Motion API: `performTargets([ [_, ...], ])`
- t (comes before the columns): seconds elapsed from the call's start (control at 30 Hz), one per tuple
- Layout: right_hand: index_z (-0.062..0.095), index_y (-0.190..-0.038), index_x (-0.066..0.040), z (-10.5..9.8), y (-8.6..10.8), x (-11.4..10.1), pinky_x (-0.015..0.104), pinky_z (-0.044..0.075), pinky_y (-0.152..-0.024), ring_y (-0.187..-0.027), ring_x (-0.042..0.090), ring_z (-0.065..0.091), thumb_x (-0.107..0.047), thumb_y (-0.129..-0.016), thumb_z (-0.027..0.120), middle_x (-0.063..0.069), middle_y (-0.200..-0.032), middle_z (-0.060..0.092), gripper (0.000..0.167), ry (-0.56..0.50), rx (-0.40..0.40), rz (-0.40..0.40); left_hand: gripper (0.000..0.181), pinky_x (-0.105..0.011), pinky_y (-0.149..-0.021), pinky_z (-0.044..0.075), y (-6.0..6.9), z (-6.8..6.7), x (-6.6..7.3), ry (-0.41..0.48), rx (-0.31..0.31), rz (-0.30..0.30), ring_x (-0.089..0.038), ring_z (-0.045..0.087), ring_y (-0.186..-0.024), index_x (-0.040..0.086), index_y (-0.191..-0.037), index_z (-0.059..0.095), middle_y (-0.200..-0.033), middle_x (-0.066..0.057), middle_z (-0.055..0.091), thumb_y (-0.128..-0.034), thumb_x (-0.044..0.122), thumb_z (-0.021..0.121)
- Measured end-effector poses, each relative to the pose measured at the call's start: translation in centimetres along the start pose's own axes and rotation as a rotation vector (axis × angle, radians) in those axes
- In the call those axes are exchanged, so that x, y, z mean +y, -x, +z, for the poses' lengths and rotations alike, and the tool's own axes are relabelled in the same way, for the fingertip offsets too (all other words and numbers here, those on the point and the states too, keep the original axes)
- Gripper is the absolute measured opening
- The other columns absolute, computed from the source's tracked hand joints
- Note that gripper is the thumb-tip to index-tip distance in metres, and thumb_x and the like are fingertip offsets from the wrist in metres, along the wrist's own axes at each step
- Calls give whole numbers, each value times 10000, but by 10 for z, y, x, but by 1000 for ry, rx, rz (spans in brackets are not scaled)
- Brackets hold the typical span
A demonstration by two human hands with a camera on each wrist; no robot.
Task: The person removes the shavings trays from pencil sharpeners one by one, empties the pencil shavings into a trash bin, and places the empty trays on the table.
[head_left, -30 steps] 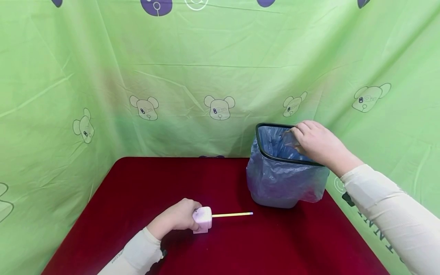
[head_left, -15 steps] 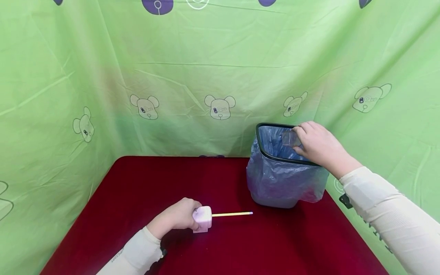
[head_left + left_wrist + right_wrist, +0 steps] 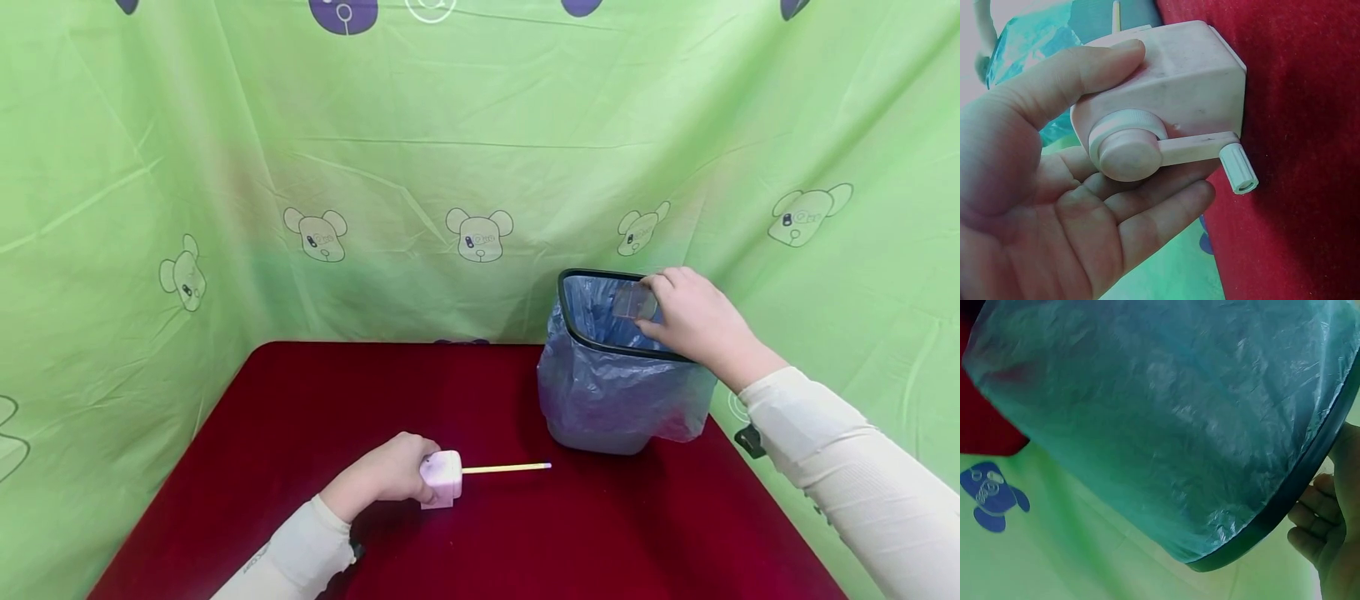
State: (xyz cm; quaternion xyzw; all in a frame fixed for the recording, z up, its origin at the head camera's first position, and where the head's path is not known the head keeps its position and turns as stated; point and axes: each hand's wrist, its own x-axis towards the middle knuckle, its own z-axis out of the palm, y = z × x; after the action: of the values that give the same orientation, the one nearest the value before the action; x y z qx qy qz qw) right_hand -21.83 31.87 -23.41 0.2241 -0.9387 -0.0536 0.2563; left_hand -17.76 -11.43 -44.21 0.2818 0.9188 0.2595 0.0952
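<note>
My left hand (image 3: 390, 468) grips a pale pink crank pencil sharpener (image 3: 444, 478) low over the red table. A yellow pencil (image 3: 507, 468) sticks out of its right side. In the left wrist view the thumb lies on top of the sharpener body, and the crank handle (image 3: 1192, 149) faces the camera. Over the mouth of the waste bin (image 3: 576, 328), my right hand (image 3: 697, 321) pinches a small clear plastic box (image 3: 632, 301) between thumb and fingers. The box's contents are too faint to tell. In the right wrist view the bin hides part of that hand and the box.
A bluish plastic bag (image 3: 615, 387) lines the bin and hangs over its black rim. The bin stands at the right rear of the red-covered table (image 3: 337, 387). Green printed cloth (image 3: 420, 175) closes off the back and sides.
The clear box has turned in my right hand's hold and shows more plainly inside the bin mouth. That hand has shifted slightly. My left hand and the sharpener have stayed in place.
</note>
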Motion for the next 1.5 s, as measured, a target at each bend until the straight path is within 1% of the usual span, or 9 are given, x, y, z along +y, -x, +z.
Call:
performTargets([
  [0.1, 627, -1199, 89, -1, 0, -1, 565, 481, -907, -1063, 439, 579, -216, -793, 843, 260, -1121, 648, 551, -34, -22, 56, 527, -280, -646, 497, 0, 0, 0, -1, 1, 1, -101, 556, -726, 34, -1134, 712, -893, 26, 672, -661, 182, 888],
  [0.3, 611, -1235, 78, -1, 0, 2, 579, 464, -931, -1120, 445, 553, -236, -817, 826, 267, -1165, 640, 565, -88, -50, 127, 494, -281, -641, 497, 0, -1, 2, -2, 5, -3, -101, 556, -714, 50, -1108, 718, -867, 39, 661, -662, 174, 890],
  [0.43, 603, -1253, 77, -2, 1, 2, 585, 450, -951, -1137, 450, 538, -244, -831, 809, 271, -1170, 632, 569, -122, -65, 163, 485, -284, -640, 497, 0, -1, 2, 2, 5, -3, -104, 556, -711, 47, -1097, 717, -859, 36, 659, -662, 172, 895],
  [0.67, 602, -1292, 76, 0, 2, 1, 594, 441, -969, -1136, 449, 536, -268, -853, 792, 275, -1164, 628, 589, -176, -99, 220, 538, -290, -648, 500, 0, 0, 2, 5, 2, -4, -109, 558, -728, 23, -1139, 709, -892, 16, 672, -662, 180, 900],
  [0.87, 599, -1288, 83, 3, 4, 1, 603, 422, -985, -1165, 457, 525, -279, -863, 784, 280, -1186, 628, 588, -224, -89, 248, 541, -272, -652, 495, 0, 1, 0, -10, 4, -5, -95, 557, -727, 33, -1143, 712, -897, 28, 674, -661, 198, 894],
  [1.03, 602, -1286, 70, 6, 6, 2, 609, 416, -984, -1177, 453, 523, -302, -878, 768, 265, -1196, 630, 577, -258, -76, 268, 556, -294, -659, 503, 0, 0, 1, 5, 5, -6, -110, 559, -734, 15, -1155, 705, -911, 9, 680, -661, 180, 899],
  [1.17, 611, -1278, 60, 7, 7, 2, 609, 425, -972, -1165, 446, 543, -333, -891, 758, 257, -1193, 641, 571, -267, -74, 275, 555, -290, -659, 500, 0, 1, 0, 4, 5, -5, -108, 557, -734, 17, -1156, 704, -911, 12, 678, -662, 181, 896],
  [1.33, 614, -1277, 42, 8, 11, -1, 601, 449, -948, -1143, 437, 581, -356, -898, 753, 258, -1201, 648, 567, -309, -73, 318, 533, -293, -654, 498, 1, 0, 2, 13, 4, -7, -112, 558, -727, 21, -1139, 706, -894, 15, 672, -662, 168, 896],
  [1.5, 624, -1259, 9, 11, 13, -1, 587, 469, -936, -1137, 417, 609, -409, -897, 744, 241, -1205, 663, 567, -371, -42, 360, 548, -303, -656, 504, 1, 0, 3, 17, 4, -12, -121, 561, -732, 9, -1148, 703, -908, -2, 681, -660, 160, 904],
])
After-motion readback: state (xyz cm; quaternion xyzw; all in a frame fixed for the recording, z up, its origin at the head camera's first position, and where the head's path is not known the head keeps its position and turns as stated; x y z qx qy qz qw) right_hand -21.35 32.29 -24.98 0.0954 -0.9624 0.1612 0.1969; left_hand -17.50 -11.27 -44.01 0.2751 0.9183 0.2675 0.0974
